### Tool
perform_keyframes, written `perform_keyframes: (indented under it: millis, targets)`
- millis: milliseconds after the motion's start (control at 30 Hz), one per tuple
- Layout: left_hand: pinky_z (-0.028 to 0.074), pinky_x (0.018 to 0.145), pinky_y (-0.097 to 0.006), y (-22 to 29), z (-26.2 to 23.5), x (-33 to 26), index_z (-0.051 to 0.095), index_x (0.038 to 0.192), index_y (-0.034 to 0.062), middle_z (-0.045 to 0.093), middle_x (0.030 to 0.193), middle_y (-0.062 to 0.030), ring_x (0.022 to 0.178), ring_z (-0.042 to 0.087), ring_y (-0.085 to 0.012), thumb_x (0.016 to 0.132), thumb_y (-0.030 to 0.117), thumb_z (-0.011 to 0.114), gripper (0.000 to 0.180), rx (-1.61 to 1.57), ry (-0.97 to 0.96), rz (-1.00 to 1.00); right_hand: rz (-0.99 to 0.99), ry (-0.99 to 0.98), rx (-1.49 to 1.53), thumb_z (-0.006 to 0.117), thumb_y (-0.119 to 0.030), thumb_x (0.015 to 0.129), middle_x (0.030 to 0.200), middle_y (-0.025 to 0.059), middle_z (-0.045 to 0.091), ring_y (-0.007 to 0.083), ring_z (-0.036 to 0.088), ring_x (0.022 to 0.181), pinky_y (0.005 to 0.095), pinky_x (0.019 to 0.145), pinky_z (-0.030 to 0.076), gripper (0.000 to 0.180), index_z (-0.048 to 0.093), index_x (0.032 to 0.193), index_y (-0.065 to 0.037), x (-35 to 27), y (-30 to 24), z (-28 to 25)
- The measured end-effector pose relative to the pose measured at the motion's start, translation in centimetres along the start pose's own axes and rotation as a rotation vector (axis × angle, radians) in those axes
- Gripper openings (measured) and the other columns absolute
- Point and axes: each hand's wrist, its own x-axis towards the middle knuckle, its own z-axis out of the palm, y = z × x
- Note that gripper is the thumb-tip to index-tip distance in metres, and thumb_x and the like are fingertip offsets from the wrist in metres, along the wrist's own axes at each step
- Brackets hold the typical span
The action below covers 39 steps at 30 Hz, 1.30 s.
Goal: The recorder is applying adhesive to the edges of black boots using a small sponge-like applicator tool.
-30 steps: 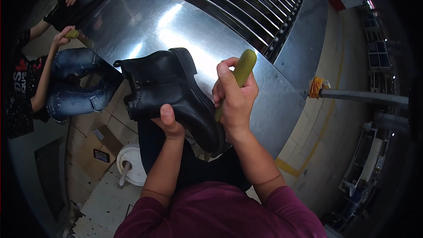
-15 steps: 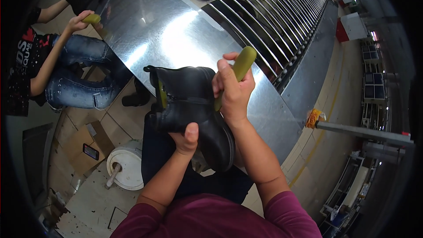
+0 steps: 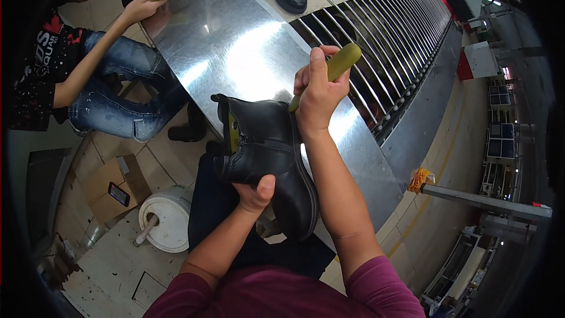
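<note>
Two hands are used: the left hand [image 3: 254,191] is wrapped under the black boot [image 3: 268,159] to steady it, while the right hand [image 3: 318,97] is closed tight around the green tool [image 3: 329,70] so its tip meets the boot.

The person wears a maroon short-sleeved top whose sleeves end above the elbows, leaving both forearms bare, dark trousers over the lap, and nothing on the left hand [image 3: 254,193] or the right hand [image 3: 318,95].

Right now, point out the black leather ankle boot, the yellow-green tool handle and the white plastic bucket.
black leather ankle boot [image 3: 276,153], head view, on its side panel
yellow-green tool handle [image 3: 343,62], head view, on its upper end
white plastic bucket [image 3: 170,215], head view, on its lid
</note>
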Motion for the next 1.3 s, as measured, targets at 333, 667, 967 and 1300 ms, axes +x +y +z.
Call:
perform_keyframes:
  millis: [333,667,967,1300]
  targets:
    - [0.045,0.104,-0.04,0.4,1.3,0.3,0.044,0.138,-0.0034,0.056,0.13,-0.0137,0.118,0.057,-0.0257,0.083,0.05,0.073,0.082,-0.258,0.054,-0.037,0.027,-0.356,0.326,0.058,-0.023,0.106,0.069,0.0057,0.048,0.0183,0.051,0.06,0.0322,0.06,0.046,0.021,0.053,0.096,-0.005,-4.6,-0.8,-3.8]
    - [0.042,0.106,-0.041,-0.1,1.7,1.0,0.051,0.134,-0.0062,0.059,0.127,-0.0153,0.118,0.056,-0.0274,0.085,0.027,0.062,0.06,-0.025,-0.017,0.134,0.23,-0.293,0.371,0.061,-0.024,0.103,0.059,0.0026,0.041,0.0177,0.045,0.054,0.0328,0.055,0.042,0.026,0.055,0.085,-0.006,-11.5,-6.4,-11.1]
    - [0.034,0.117,-0.044,2.2,9.1,0.8,0.019,0.159,0.0002,0.038,0.154,-0.0269,0.14,0.041,-0.0437,0.075,0.03,0.089,0.113,0.654,-0.305,0.456,0.308,0.111,0.223,0.063,-0.024,0.1,0.058,0.0025,0.044,0.0154,0.047,0.051,0.0306,0.052,0.041,0.025,0.061,0.093,0.0,-21.8,-8.3,-20.4]
    - [0.038,0.112,-0.033,-0.6,3.5,10.8,0.048,0.146,-0.0036,0.06,0.136,-0.0131,0.128,0.054,-0.0225,0.108,0.037,0.047,0.056,0.243,-0.769,-0.021,0.336,0.29,-0.267,0.067,-0.028,0.099,0.068,0.0009,0.061,0.0095,0.058,0.056,0.0275,0.055,0.047,0.023,0.065,0.101,-0.005,-25.2,-6.3,-25.1]
